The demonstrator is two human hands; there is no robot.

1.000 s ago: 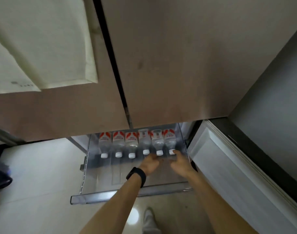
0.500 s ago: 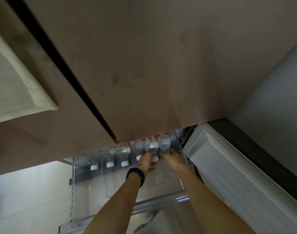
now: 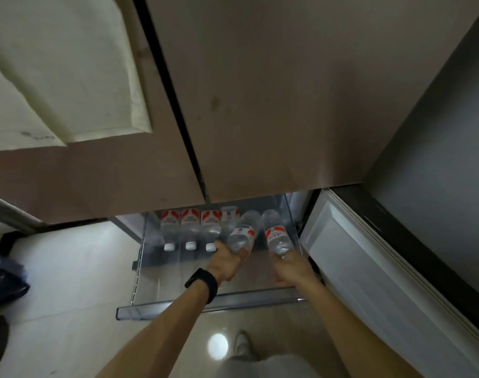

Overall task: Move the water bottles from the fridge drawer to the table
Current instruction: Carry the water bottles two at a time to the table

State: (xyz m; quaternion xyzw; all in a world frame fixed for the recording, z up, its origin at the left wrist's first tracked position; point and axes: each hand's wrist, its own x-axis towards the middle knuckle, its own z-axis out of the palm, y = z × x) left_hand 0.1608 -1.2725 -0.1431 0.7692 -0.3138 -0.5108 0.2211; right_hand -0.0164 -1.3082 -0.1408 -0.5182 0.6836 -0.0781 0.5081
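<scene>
Clear cylindrical plastic bottles (image 3: 242,236) in both hands (image 3: 226,264), above translucent drawer (image 3: 162,309).

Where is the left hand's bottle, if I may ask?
In head view, the left hand's bottle is held over the fridge drawer, left of the right hand's bottle.

Fridge drawer (image 3: 205,306): clear plastic, pulled out above the floor, front lip nearest the camera.
Contents: row of four water bottles (image 3: 190,227) lying on their sides at the back left, touching side by side, red-and-white labels up. Three show white caps towards the front; the fourth is partly hidden.
At right: left tilted bottle (image 3: 243,236) and right tilted bottle (image 3: 276,236), neck ends raised; whether their bases touch the drawer cannot be told.
Floor (image 3: 69,282): pale glossy tiles, carrying a dark bag (image 3: 3,279) at far left and a light shoe (image 3: 241,343).
</scene>
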